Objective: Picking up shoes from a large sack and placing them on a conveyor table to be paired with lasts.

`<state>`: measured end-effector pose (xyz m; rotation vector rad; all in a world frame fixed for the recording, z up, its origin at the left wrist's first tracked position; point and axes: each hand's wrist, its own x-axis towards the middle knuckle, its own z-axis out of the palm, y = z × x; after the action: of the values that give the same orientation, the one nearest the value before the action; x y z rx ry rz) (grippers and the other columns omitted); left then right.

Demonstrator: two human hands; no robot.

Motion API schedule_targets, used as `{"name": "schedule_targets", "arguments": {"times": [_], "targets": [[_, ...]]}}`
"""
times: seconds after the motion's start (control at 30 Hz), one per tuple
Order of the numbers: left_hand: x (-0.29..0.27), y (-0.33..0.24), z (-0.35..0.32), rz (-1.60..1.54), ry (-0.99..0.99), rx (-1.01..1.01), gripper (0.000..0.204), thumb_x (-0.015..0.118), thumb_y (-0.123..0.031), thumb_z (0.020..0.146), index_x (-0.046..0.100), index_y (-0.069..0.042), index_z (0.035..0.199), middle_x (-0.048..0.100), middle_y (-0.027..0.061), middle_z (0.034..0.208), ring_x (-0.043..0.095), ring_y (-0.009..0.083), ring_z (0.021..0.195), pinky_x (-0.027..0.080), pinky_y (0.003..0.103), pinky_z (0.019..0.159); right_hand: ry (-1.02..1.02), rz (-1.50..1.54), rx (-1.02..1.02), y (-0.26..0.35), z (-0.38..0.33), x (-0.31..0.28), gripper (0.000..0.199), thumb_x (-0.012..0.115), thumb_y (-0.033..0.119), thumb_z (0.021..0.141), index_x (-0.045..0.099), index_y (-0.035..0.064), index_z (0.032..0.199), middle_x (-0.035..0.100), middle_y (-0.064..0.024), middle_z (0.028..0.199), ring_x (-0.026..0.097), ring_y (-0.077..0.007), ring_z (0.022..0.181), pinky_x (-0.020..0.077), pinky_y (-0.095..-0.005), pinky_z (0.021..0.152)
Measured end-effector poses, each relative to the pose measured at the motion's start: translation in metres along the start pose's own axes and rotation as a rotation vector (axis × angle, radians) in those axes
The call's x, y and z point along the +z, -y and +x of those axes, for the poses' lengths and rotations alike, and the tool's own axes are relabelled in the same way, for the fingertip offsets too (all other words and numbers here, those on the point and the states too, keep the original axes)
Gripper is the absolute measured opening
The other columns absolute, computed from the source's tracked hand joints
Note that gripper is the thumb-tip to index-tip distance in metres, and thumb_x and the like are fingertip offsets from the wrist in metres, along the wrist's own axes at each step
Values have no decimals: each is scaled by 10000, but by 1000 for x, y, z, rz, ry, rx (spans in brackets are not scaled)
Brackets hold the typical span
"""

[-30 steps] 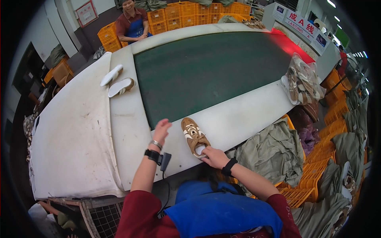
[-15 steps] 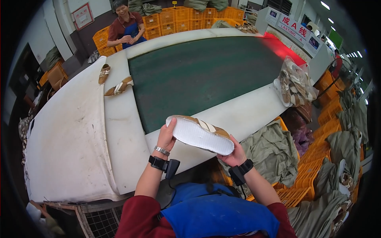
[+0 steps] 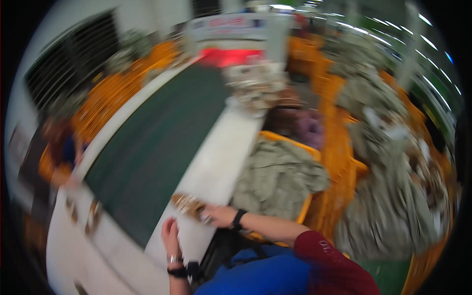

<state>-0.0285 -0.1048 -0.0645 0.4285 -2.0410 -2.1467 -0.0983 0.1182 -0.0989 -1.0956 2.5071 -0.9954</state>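
The view is smeared by motion. My right hand (image 3: 220, 215) grips one end of a brown and white shoe (image 3: 188, 205) over the near white edge of the table. Just left of the shoe, my left hand (image 3: 170, 233) is raised over the table edge with nothing in it, its fingers loosely bent and apart. On the far left part of the table lie two more brown shoes (image 3: 93, 215), (image 3: 71, 208). Far along the near edge stands a clear plastic bag of shoes (image 3: 255, 87).
A dark green belt (image 3: 152, 132) runs between white borders. Right of the table, a grey-green cloth (image 3: 278, 177) covers an orange crate; more orange crates (image 3: 334, 191) and cloth heaps (image 3: 388, 196) line the right. Another person (image 3: 61, 142) stands at the far left.
The view has swung to the right. My left hand has let go of the shoe, which my right hand keeps. The shoe's white sole no longer faces me.
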Motion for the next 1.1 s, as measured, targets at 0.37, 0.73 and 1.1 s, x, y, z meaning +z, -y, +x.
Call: {"name": "schedule_targets", "arguments": {"times": [0.37,0.73,1.1], "targets": [[270,-91,-66,252,1031,283,313,537,-112,843,508,33,1118,575,165,1040,547,258,952,426,342,843,-1135,-583,334,150,-360,-264,427,644,129,689,508,32,1082,552,-142,977,532,-321,918,433,-383,795],[415,-143,-186,104,1541,927,203,612,-12,714,593,-11,916,609,145,933,579,303,905,453,345,793,-674,-776,2065,155,-661,-356,1027,768,494,518,227,263,1360,428,-222,1224,415,-368,1151,318,-517,932],[420,-115,-175,221,1574,752,206,593,-24,740,586,3,945,626,116,911,603,208,865,452,295,784,-1023,-1011,1823,162,-658,-364,490,601,141,682,420,163,1137,627,-142,764,607,-331,750,461,-432,624]]}}
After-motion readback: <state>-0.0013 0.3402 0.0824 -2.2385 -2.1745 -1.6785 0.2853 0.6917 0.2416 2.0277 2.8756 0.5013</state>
